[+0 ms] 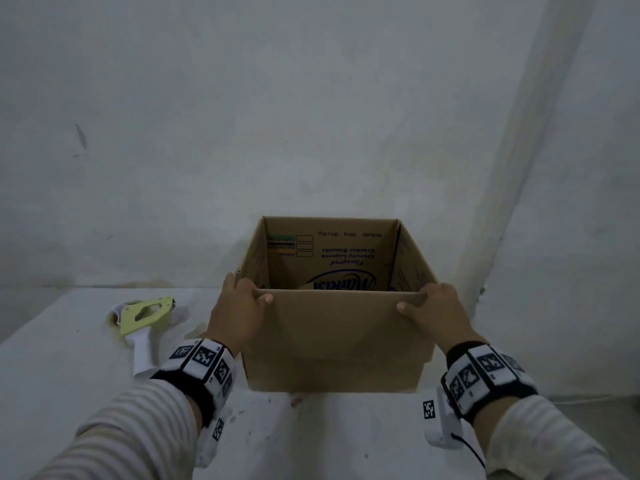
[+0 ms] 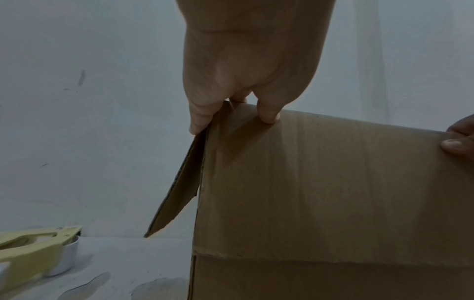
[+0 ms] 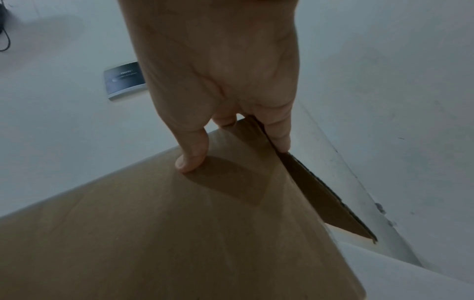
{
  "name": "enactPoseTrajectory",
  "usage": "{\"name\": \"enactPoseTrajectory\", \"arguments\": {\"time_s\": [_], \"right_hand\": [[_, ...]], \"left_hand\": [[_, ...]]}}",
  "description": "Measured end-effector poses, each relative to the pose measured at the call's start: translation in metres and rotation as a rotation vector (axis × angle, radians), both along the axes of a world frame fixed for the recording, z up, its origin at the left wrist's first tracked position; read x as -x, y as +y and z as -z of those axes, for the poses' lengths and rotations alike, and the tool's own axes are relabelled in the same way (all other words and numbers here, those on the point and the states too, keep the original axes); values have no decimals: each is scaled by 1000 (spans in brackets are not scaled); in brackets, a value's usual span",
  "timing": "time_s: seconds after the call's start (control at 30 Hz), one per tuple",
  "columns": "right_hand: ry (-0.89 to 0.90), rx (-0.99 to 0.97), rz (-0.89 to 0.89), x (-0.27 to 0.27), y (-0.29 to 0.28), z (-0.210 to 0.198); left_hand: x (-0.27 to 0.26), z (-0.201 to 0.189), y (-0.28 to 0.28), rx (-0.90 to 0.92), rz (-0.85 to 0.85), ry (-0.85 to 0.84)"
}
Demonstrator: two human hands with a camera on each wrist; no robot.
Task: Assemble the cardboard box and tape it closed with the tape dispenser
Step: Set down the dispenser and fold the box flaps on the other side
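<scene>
A brown cardboard box (image 1: 336,337) stands upright on the white table (image 1: 69,393), its top open and print showing on its inner walls. My left hand (image 1: 239,306) grips the near left top corner, thumb on the front flap (image 2: 320,182), fingers over the side flap. My right hand (image 1: 436,310) grips the near right top corner the same way, thumb (image 3: 189,160) pressed on the front flap (image 3: 179,233). The front and side flaps hang folded down outside. A yellow and white tape dispenser (image 1: 145,323) lies on the table left of the box, also low left in the left wrist view (image 2: 33,255).
A white wall (image 1: 311,116) rises right behind the box, with a white column (image 1: 519,168) at the right. The table's right edge runs close to the box. A small dark rectangular item (image 3: 124,81) lies on the floor. Stains mark the table near the box.
</scene>
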State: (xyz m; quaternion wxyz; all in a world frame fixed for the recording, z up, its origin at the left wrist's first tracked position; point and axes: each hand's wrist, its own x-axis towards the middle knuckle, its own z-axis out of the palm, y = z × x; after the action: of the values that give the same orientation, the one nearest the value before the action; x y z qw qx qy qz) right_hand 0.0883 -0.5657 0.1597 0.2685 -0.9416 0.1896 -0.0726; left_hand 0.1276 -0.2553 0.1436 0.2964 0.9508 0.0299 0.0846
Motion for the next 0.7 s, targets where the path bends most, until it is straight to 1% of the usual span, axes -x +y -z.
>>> {"name": "enactPoseTrajectory", "arguments": {"time_s": [0.43,0.7], "right_hand": [[-14,-1,-46,-46,-18,3],[0,23,-43,-70,-20,4]], "left_hand": [[-39,6,-15,19,-32,-11],[-56,5,-23,31,-61,-11]]}}
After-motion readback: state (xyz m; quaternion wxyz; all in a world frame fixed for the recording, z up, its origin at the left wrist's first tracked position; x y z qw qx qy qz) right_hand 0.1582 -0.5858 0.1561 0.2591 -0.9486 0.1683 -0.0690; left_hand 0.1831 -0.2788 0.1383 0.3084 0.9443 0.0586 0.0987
